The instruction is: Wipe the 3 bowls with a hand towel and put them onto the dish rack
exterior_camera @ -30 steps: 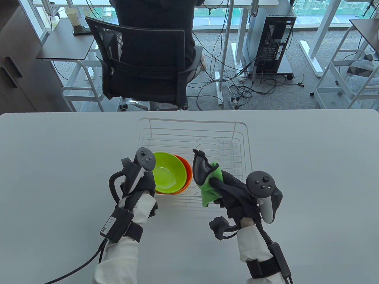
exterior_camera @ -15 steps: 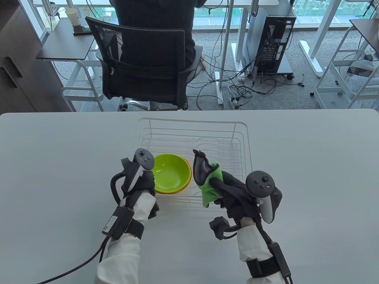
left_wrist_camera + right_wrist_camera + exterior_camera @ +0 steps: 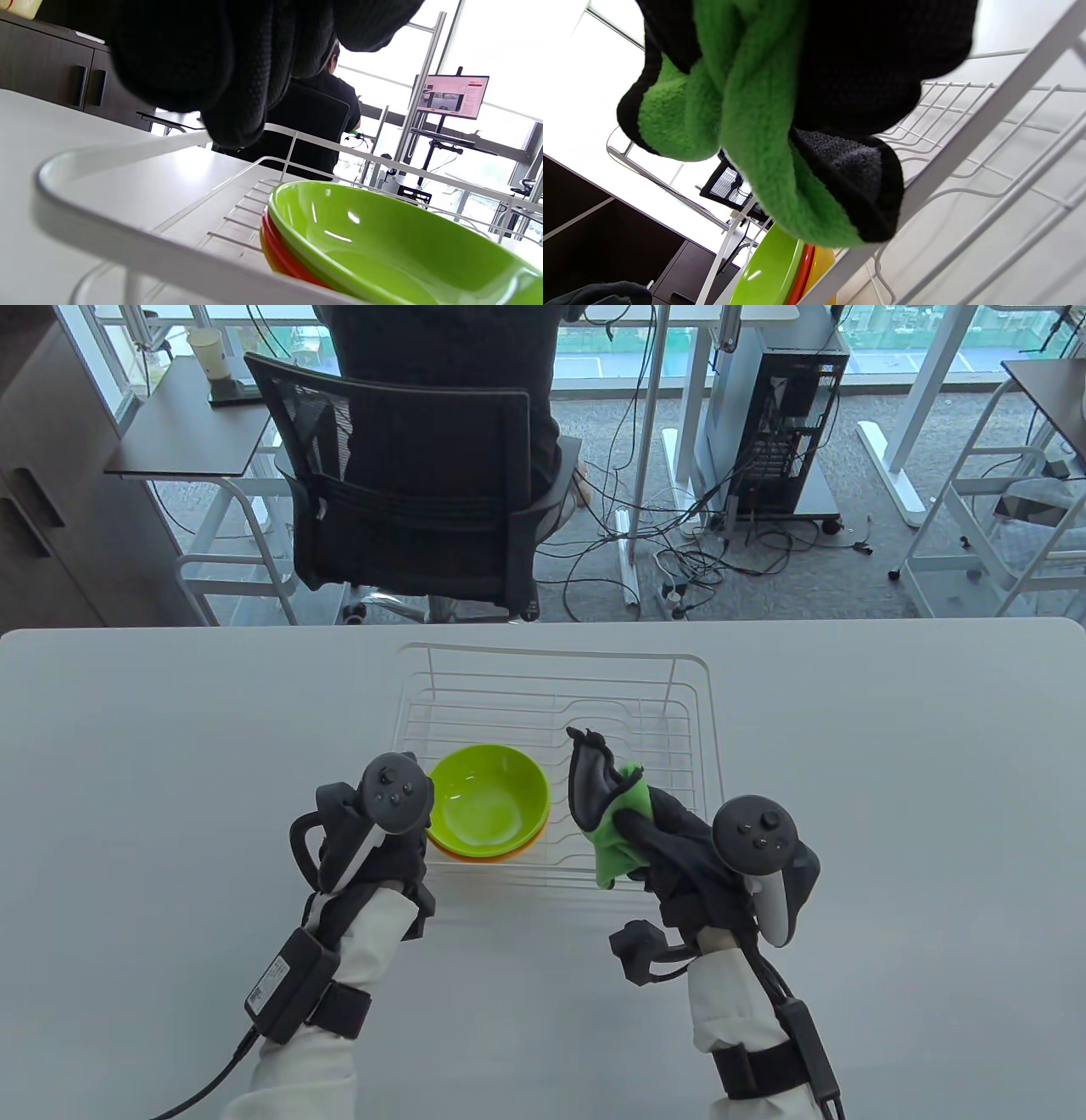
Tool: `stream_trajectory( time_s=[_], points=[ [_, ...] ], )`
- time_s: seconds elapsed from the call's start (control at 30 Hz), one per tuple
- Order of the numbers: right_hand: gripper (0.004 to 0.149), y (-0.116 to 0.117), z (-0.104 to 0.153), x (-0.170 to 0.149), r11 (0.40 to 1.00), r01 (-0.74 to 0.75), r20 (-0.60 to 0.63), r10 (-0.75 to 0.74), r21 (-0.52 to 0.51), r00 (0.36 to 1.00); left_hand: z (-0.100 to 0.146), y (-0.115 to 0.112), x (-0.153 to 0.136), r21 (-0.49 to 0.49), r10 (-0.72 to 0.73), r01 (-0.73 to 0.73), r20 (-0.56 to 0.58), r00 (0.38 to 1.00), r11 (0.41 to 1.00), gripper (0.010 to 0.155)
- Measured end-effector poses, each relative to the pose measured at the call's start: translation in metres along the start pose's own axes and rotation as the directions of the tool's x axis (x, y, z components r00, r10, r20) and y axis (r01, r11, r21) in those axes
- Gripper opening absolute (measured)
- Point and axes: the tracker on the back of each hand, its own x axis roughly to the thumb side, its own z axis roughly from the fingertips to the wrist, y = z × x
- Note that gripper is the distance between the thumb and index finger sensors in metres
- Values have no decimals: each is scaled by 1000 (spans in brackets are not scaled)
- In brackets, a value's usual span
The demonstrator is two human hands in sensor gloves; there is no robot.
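Observation:
A green bowl sits nested on an orange bowl in the front left of the white wire dish rack. The right wrist view shows the green bowl, the orange one and a yellow one stacked. My left hand hovers just left of the stack at the rack's corner. Its fingers hang loosely curled above the rack rim and hold nothing. My right hand grips a bunched green and dark grey towel over the rack's front right.
A person sits with their back to me in a black mesh chair beyond the table's far edge. Desks, a computer tower and floor cables lie behind. The white table spreads to both sides of the rack.
The green bowl has settled level onto the orange bowl. My left hand has let go of it and drawn back to the left. My right hand with the towel has shifted slightly right.

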Motion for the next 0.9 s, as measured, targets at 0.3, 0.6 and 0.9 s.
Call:
stream_trajectory(
  time_s=[0.3,0.6,0.9],
  points=[
    [59,-30,-5,0,966,-77,29,87,-246,996,18,7,-6,79,12,-19,83,996,997,50],
    [59,-72,-13,-34,878,-176,-126,133,-446,983,22,12,-28,90,57,-62,60,997,994,50],
    [60,-89,-19,-87,867,-263,-370,99,-424,924,24,13,-35,84,78,-82,50,996,993,51]
  ],
)
